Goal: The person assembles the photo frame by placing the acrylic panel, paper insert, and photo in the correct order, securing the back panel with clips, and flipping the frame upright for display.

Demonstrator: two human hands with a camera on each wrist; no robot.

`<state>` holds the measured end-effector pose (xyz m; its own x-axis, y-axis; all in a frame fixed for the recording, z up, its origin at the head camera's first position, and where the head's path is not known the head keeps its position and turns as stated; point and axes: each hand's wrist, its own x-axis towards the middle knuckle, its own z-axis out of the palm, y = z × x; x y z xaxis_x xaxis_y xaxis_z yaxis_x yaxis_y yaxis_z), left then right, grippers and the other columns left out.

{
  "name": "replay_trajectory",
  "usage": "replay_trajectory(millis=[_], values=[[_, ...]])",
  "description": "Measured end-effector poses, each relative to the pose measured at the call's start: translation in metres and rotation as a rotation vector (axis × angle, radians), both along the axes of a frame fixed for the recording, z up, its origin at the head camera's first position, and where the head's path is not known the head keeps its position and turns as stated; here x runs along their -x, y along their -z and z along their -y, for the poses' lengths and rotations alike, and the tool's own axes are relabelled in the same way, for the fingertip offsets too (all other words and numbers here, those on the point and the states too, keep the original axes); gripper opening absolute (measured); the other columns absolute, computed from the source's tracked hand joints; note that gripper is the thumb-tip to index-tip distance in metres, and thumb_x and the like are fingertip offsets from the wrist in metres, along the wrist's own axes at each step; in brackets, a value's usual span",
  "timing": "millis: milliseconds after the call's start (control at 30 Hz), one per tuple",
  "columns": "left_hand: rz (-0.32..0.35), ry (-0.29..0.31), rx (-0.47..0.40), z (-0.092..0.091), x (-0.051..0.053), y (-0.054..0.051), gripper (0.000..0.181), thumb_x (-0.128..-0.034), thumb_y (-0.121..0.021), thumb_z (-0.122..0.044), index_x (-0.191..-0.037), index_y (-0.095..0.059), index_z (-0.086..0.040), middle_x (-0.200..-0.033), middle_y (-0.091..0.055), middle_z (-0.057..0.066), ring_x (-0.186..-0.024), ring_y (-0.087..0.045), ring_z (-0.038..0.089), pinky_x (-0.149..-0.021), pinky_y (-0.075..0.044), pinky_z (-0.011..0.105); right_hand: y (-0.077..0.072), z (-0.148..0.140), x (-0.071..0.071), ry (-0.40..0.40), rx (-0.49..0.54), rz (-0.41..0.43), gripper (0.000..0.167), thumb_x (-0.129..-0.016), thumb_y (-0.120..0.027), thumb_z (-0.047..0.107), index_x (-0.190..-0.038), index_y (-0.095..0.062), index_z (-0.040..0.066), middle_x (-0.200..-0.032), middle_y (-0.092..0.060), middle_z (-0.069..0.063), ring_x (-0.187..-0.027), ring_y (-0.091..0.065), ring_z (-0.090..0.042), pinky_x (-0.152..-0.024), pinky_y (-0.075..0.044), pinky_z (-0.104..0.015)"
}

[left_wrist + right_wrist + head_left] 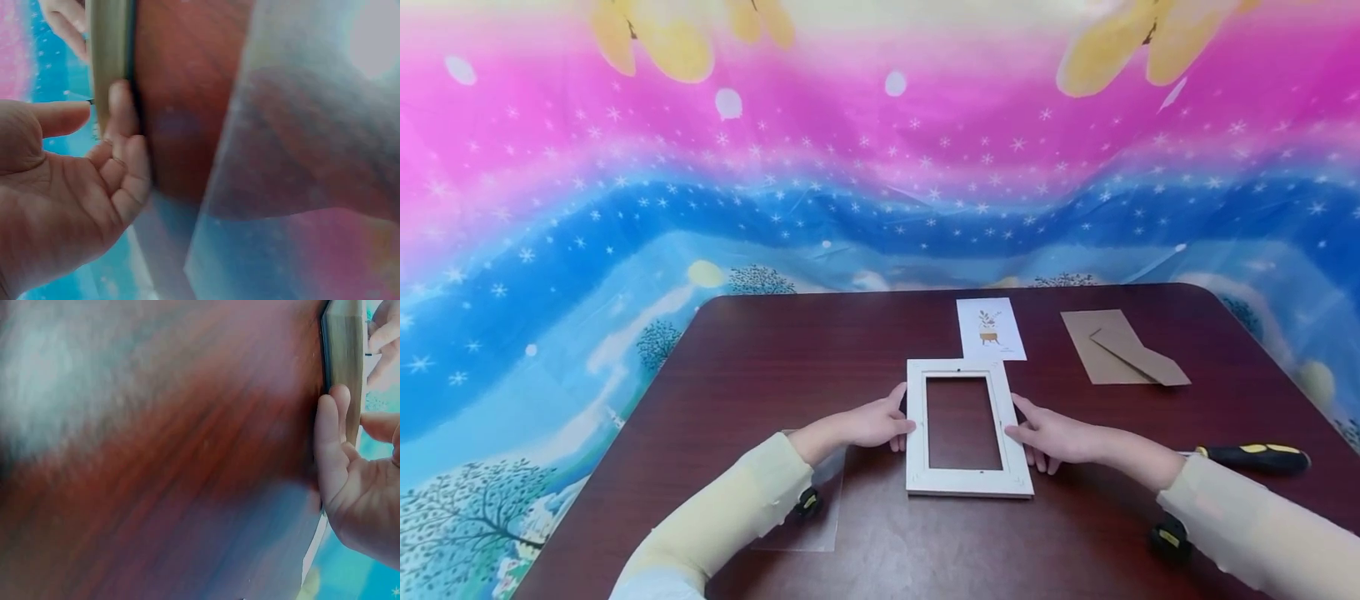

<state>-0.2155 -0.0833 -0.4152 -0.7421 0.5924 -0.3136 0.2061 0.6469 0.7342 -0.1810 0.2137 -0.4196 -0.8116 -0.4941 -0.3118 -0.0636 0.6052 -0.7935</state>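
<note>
A white picture frame (917, 450) lies at the middle of the table, its opening bare so the dark wood shows through. Small dark tabs mark its inner edge. My left hand (874, 423) grips the frame's left side, thumb at the upper edge and fingers against the outer side. On the opposite side my right hand (1060, 437) holds it the same way. Both wrist views show fingertips low on the frame's side (111, 56), close to the tabletop. Behind the frame's top edge lies a white card (1009, 333) with a potted-plant picture.
A brown backing board (1086, 367) with a stand leg lies at the back right. Right of my right hand is a black-and-yellow screwdriver (1258, 457), its shaft partly behind my forearm. A clear sheet (820, 521) lies under my left forearm. A patterned cloth (865, 167) hangs behind the table.
</note>
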Motion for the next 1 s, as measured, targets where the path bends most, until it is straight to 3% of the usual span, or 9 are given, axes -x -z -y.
replay_trajectory(millis=[200,300,467,567,733,1000], values=[[-0.127,0.007,0.066,0.022,-0.005,-0.013,0.080,-0.0996,-0.057,-0.022,-0.154,-0.001,-0.004,-0.096,-0.064,0.000,-0.091,-0.061,0.014,-0.083,-0.046,0.034,0.000,-0.001,-0.001,-0.008,0.034,0.031,0.076,-0.102,-0.052,0.021,-0.149,0.000,-0.009,-0.067,-0.056,-0.006,-0.054,-0.057,-0.023,-0.046,-0.049,-0.038],[-0.234,-0.010,0.110,0.040,-0.007,-0.019,0.077,-0.0997,-0.057,-0.023,-0.155,-0.005,-0.008,-0.116,-0.061,0.005,-0.109,-0.058,0.020,-0.092,-0.045,0.040,0.001,-0.003,0.001,-0.002,0.053,0.038,0.078,-0.101,-0.053,0.021,-0.149,0.001,-0.009,-0.068,-0.056,-0.007,-0.054,-0.057,-0.023,-0.047,-0.049,-0.038],[-0.357,-0.116,0.201,0.077,-0.008,-0.024,0.076,-0.0996,-0.058,-0.024,-0.156,-0.008,-0.010,-0.134,-0.053,0.014,-0.128,-0.046,0.029,-0.101,-0.038,0.048,0.003,-0.005,0.003,0.013,0.073,0.053,0.080,-0.100,-0.054,0.021,-0.149,0.001,-0.009,-0.067,-0.057,-0.007,-0.054,-0.058,-0.024,-0.048,-0.049,-0.039],[-0.366,-0.164,0.222,0.099,-0.011,-0.025,0.074,-0.0992,-0.058,-0.025,-0.155,-0.013,-0.007,-0.140,-0.048,0.018,-0.135,-0.037,0.034,-0.105,-0.032,0.051,0.004,-0.005,0.003,0.015,0.079,0.063,0.080,-0.100,-0.054,0.022,-0.149,0.001,-0.009,-0.067,-0.057,-0.007,-0.054,-0.058,-0.024,-0.048,-0.049,-0.039],[-0.332,-0.181,0.290,0.130,-0.022,-0.023,0.073,-0.0981,-0.059,-0.028,-0.153,-0.020,-0.001,-0.151,-0.032,0.024,-0.140,-0.023,0.042,-0.108,-0.023,0.056,0.003,-0.004,0.002,0.014,0.083,0.060,0.080,-0.100,-0.054,0.022,-0.149,0.001,-0.009,-0.067,-0.057,-0.007,-0.054,-0.058,-0.024,-0.048,-0.049,-0.038],[-0.256,-0.190,0.352,0.153,-0.045,-0.019,0.080,-0.0907,-0.069,-0.034,-0.148,-0.028,0.004,-0.149,-0.032,0.026,-0.137,-0.028,0.044,-0.104,-0.029,0.058,0.001,-0.003,0.003,0.017,0.069,0.055,0.080,-0.100,-0.054,0.022,-0.149,0.001,-0.009,-0.066,-0.057,-0.007,-0.054,-0.058,-0.024,-0.048,-0.049,-0.039]])
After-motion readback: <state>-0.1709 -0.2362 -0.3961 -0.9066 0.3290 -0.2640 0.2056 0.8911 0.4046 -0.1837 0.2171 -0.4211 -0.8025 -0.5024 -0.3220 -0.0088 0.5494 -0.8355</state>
